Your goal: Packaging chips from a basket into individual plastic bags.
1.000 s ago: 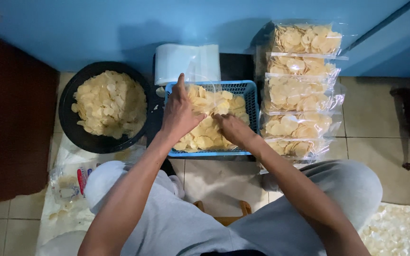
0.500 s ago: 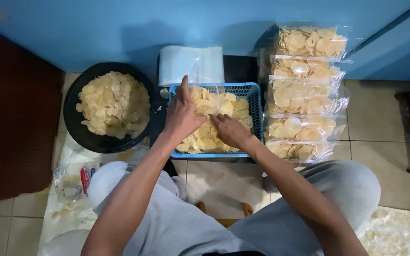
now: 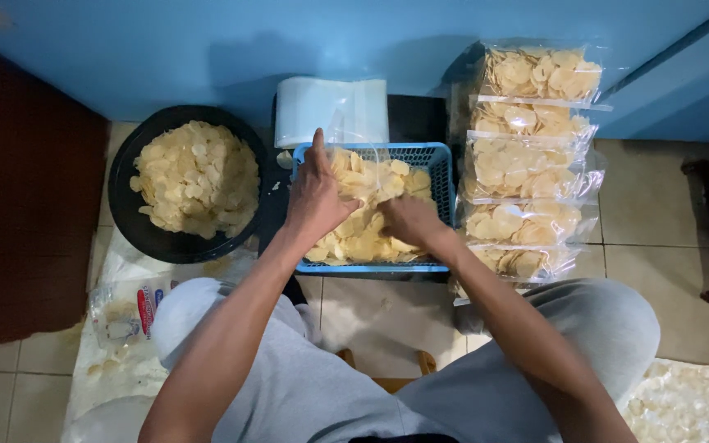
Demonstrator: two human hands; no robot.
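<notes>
A blue plastic basket point(image 3: 439, 166) full of pale yellow chips point(image 3: 363, 242) sits on the floor in front of me. My left hand point(image 3: 315, 197) holds up the mouth of a clear plastic bag point(image 3: 353, 146) over the basket, index finger pointing away. My right hand point(image 3: 408, 221) rests in the chips at the bag's opening, fingers curled around some chips. A stack of flat clear bags point(image 3: 330, 108) lies just behind the basket.
A round black basin point(image 3: 133, 226) heaped with chips stands at the left. Several filled, sealed chip bags point(image 3: 527, 164) are lined up at the right. A blue wall runs along the back. My grey-clad knees flank a wooden stool. More chips lie at the lower right.
The left hand has lifted the clear bag a little higher and opened it over the basket; the right hand has shifted slightly toward the bag's mouth.
</notes>
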